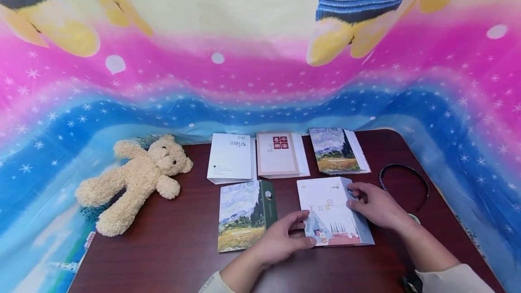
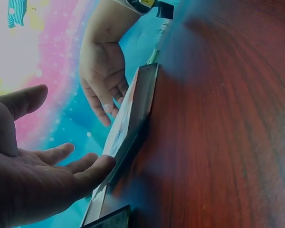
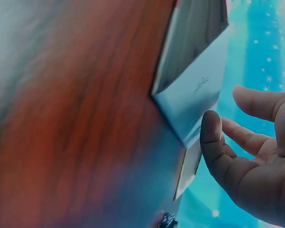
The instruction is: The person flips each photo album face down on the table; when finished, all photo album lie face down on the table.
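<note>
Holding: my left hand [image 1: 281,238] rests flat-fingered on the booklet [image 1: 331,211], near the table's [image 1: 171,257] front edge.
Right hand [image 1: 376,205]: relaxed fingers touch its right edge.
Handling: light, stiff card, likely slippery; grip the edges.
Farther: three booklets [image 1: 277,153] along the back edge.

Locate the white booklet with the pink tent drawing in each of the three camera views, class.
Head: white booklet with the pink tent drawing, lower centre-right, between both hands.
Left wrist: centre, seen edge-on.
Right wrist: upper right, pale corner.
Shared landmark: dark red wooden table.
</note>
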Demonstrator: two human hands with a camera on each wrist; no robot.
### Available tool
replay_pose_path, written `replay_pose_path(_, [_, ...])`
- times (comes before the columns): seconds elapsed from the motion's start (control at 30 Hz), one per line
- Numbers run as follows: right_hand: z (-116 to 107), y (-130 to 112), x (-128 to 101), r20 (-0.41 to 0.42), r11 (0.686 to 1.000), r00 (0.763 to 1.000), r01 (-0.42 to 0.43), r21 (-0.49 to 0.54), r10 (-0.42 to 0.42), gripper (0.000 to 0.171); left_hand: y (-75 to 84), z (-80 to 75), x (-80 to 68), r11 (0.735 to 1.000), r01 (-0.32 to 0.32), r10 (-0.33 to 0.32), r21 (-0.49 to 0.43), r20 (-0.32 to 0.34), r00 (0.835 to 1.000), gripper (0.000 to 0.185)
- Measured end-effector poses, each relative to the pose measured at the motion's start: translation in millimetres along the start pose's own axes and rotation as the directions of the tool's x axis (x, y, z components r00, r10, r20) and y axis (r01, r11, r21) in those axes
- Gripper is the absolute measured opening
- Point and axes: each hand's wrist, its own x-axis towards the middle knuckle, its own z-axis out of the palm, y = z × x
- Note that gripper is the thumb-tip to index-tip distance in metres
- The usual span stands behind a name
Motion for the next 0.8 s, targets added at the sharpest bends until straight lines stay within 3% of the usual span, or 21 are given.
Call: replay_pose_path(0.8, [11,-47,16,-0.044,0.992,0.992,0.121,0.036,-0.119,0.048,8.4,-17.6,-3.7,0.998,-0.051,0.053,0.032,-0.054,0.997,0.071])
